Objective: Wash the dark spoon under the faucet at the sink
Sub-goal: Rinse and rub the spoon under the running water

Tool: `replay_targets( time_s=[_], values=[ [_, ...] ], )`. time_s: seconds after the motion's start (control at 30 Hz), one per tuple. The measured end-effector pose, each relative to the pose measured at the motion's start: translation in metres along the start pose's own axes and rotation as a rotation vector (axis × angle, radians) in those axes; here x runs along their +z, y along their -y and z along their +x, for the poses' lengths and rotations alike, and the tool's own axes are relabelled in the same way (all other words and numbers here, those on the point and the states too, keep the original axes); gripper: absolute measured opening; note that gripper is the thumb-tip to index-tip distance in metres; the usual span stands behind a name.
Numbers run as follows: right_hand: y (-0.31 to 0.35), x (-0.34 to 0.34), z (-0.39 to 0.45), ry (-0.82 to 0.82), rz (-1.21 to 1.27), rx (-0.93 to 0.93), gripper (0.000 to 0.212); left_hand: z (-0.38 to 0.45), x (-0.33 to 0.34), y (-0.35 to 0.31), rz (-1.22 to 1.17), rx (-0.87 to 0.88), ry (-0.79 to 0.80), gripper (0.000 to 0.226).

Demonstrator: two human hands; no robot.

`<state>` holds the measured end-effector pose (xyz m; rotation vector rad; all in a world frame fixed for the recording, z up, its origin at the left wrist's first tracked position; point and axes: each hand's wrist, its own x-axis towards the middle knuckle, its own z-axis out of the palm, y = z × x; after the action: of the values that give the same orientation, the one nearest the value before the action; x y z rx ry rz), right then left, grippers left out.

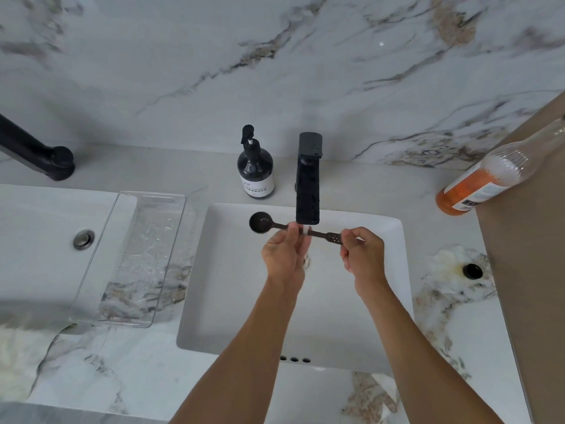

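Note:
The dark spoon (260, 222) lies level over the white sink (226, 289), its round bowl to the left and its perforated handle end to the right. My left hand (284, 255) pinches the handle near the bowl. My right hand (363, 252) grips the perforated end. The black faucet (308, 185) stands just behind, and its water stream falls onto the middle of the handle between my hands.
A black soap pump bottle (255, 169) stands left of the faucet. A clear tray (134, 258) lies on the counter between this sink and a second sink (39, 240) at left. An orange-labelled bottle (477, 185) is at right, by a brown panel (526, 240).

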<state>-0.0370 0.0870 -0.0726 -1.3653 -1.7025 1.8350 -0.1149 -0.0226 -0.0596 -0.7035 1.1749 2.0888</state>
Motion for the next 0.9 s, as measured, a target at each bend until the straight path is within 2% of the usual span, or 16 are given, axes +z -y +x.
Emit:
replay_targets(
  time_s=[0.1,0.23,0.33,0.7,0.8,0.9],
  values=[
    [0.001,0.003,-0.002,0.045,-0.031,-0.021,0.024,-0.007,0.006,0.011,0.056,-0.007,0.04,0.016],
    [0.002,-0.015,0.004,0.002,0.024,-0.007,0.026,0.005,-0.003,-0.001,-0.064,0.005,-0.027,0.024],
    [-0.004,-0.007,0.004,-0.005,0.01,-0.007,0.026,0.003,-0.003,0.002,-0.059,0.018,-0.036,0.025],
    [-0.001,0.051,-0.008,0.142,-0.016,-0.047,0.022,0.002,-0.023,-0.007,0.142,0.06,-0.027,0.015],
    [0.0,0.06,-0.01,0.16,-0.04,-0.066,0.029,0.001,-0.025,-0.012,0.135,0.093,-0.013,0.019],
    [0.003,0.056,-0.011,0.265,0.029,-0.064,0.027,0.003,-0.029,-0.017,0.067,0.097,0.014,0.023]
  ],
)
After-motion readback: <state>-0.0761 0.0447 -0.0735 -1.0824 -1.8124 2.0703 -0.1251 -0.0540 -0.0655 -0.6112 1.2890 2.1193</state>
